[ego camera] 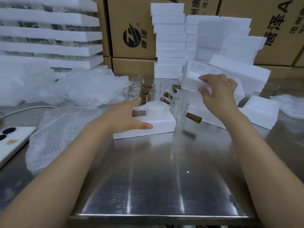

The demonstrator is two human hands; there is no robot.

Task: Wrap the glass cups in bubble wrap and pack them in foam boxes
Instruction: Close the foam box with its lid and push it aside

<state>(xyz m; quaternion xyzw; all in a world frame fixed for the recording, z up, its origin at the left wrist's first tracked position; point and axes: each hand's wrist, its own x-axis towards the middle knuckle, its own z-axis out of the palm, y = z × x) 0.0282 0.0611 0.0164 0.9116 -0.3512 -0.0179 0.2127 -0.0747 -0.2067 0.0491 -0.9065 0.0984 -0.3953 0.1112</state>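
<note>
The step in hand appears to be closing a pack. A low foam box [158, 124] sits on the bench [164, 178], and the wrapped cup [154, 107] lies in its hollow, its brown handle showing through the bubbles. The left hand [126, 116] rests flat on the box, fingers [134, 102] straight and relaxed toward the wrap, thumb along the front edge, steadying rather than gripping it. Above and to the right of the box, the right hand [218, 94] pinches a blurred foam lid [192, 79] between curled fingers [207, 78] and thumb.

Bare glass cups [158, 91] with wooden handles stand just behind the box, and one more [178, 112] is just beside its right end. Loose bubble wrap [92, 86] is heaped behind and to its left.

The next move likely calls for bringing the lid over the box, squaring its edges to the base, and pressing down gently so the wrap tucks inside and is not caught in the seam.
</note>
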